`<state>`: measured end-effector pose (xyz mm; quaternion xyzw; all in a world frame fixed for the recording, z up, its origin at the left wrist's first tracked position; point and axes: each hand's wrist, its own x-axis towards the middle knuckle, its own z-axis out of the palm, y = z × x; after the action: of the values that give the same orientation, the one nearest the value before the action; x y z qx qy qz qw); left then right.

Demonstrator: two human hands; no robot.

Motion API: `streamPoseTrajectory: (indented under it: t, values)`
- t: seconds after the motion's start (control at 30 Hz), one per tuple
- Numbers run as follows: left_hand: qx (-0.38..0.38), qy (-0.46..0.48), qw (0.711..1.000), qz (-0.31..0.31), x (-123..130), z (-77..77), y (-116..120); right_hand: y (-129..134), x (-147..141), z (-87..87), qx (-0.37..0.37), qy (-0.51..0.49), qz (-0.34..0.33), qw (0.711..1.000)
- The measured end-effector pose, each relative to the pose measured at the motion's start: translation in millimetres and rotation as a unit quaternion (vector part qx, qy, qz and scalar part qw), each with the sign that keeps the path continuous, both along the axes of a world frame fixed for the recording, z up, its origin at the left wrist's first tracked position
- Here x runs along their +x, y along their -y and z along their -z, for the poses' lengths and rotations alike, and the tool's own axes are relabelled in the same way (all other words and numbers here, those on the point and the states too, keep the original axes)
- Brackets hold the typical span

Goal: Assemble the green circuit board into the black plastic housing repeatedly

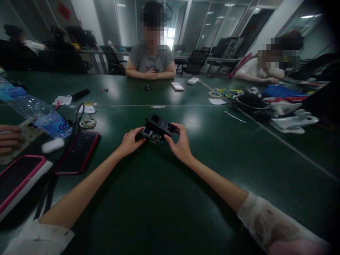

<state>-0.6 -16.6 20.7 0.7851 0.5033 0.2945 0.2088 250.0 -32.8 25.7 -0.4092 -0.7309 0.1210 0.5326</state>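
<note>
In the head view, a black plastic casing (162,124) with a window and several small button holes is tilted over a green circuit board (153,139) with a small screen. The casing's lower edge is apart from the board, whose components show beneath it. My left hand (131,142) pinches the left end of the board between thumb and fingers; its far fingertips are hidden behind the parts. My right hand (182,143) grips the right end of the casing, thumb in front and fingers behind. Both parts are held just above the dark green table (164,198).
To my left lie a red-edged phone (78,154), a white earbud case (53,145), a water bottle (50,115) and another person's hand (10,138). A wrench (235,117) and a cable pile (249,102) lie to the right. A person (151,62) sits opposite.
</note>
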Motion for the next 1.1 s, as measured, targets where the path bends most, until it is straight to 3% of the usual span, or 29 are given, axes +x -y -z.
streamPoseTrajectory:
  t: [0.37,0.7,1.1]
  values:
    - [-0.009,0.002,1.000,-0.024,1.8,0.4,-0.9,0.2,-0.9,-1.0,-0.037,0.065,-0.052,0.996]
    - [-0.001,-0.001,1.000,-0.026,2.4,-0.2,-0.2,-6.5,0.5,4.3,-0.082,0.064,-0.073,0.992]
    - [-0.003,-0.001,0.999,-0.032,3.2,-1.0,1.3,-3.8,0.3,1.9,-0.086,0.075,-0.062,0.992]
